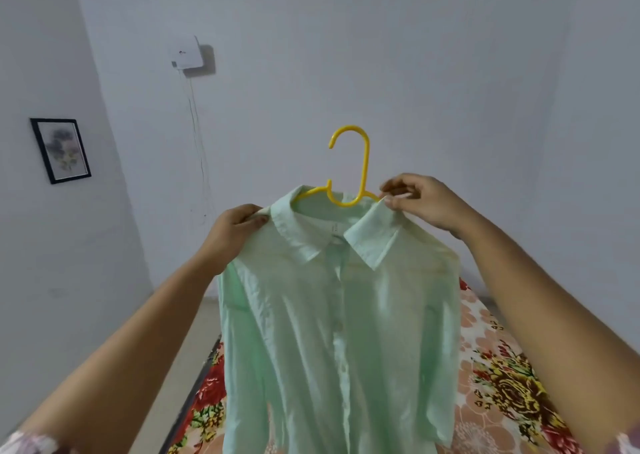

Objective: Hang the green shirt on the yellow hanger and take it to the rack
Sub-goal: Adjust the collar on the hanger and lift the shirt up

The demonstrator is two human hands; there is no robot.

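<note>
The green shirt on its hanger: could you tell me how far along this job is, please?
Done: the green shirt hangs on the yellow hanger. In hand: the left hand and right hand pinch its shoulders, apparently adjusting. Left: carrying it to the rack, not in view.

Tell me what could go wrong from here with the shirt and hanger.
1. Both hands pinch only fabric: the left hand at the shoulder, the right hand at the collar. Nothing grips the yellow hanger, so it may tilt or slip out while being carried.
2. The green shirt has its top open at the collar, so it could slide off one hanger arm.
3. Its hem hangs low over the floral bedspread and might drag or snag.
</note>
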